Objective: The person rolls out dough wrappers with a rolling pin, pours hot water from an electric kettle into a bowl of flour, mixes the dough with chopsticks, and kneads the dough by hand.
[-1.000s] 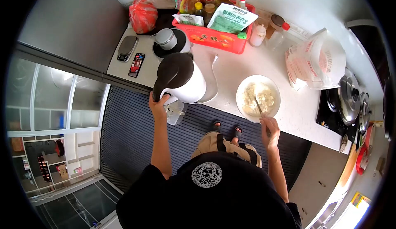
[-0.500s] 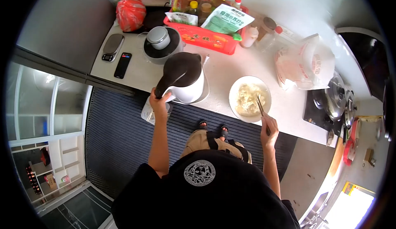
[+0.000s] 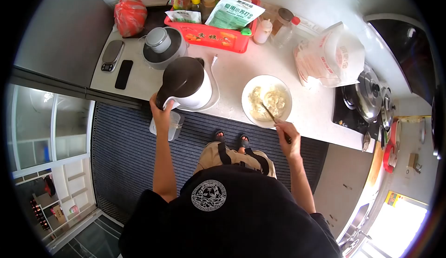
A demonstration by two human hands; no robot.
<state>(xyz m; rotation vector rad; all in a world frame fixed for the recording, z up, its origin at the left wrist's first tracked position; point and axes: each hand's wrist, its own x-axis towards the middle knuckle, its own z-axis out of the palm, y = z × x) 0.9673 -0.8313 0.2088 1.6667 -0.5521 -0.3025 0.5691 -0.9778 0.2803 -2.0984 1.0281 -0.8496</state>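
My left hand (image 3: 160, 110) is closed around the handle of a white electric kettle (image 3: 199, 92) with a dark brown lid. The kettle stands at the counter's front edge, by a white base with a cord. In my right hand (image 3: 289, 138) is a pair of chopsticks (image 3: 268, 112), slanting down into a white bowl (image 3: 249, 113). Their tips are in a pale, lumpy, wet flour mixture (image 3: 274, 99). My right fingers are curled round the upper ends, just beyond the bowl's near rim.
Behind the kettle is a grey pot (image 3: 169, 59) with a small lidded container on top. A kitchen scale (image 3: 113, 53) and phone (image 3: 123, 74) lie left. A red basket (image 3: 216, 38) of bottles stands behind. A plastic bag (image 3: 325, 60) and lidded pans (image 3: 364, 95) are right.
The whole view has shifted, moving the counter leftward and up in frame. The chopsticks have moved toward the bowl's middle and now slant the other way. The phone's lit screen has gone dark.
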